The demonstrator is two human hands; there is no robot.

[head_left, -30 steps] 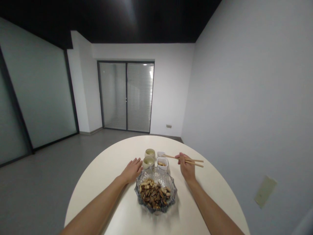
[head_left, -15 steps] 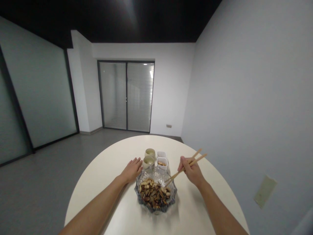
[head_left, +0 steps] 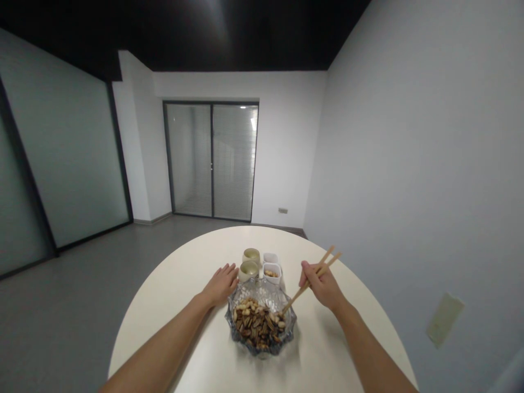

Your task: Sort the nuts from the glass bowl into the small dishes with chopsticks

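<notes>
by the glass bowl (head_left: 262, 290), left hand (head_left: 222, 284) lies spread, right hand (head_left: 323, 285) pinches chopsticks (head_left: 294, 298).

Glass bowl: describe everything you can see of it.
The bowl is clear cut glass with a faceted, scalloped rim, standing upright on the round white table right before the person. It is partly filled with dark striped seeds and pale nuts. The chopsticks in the right hand dip their tips inside at its right side. The left hand lies flat at its left rim; contact is unclear. A cup and a dish stand just behind.
</notes>
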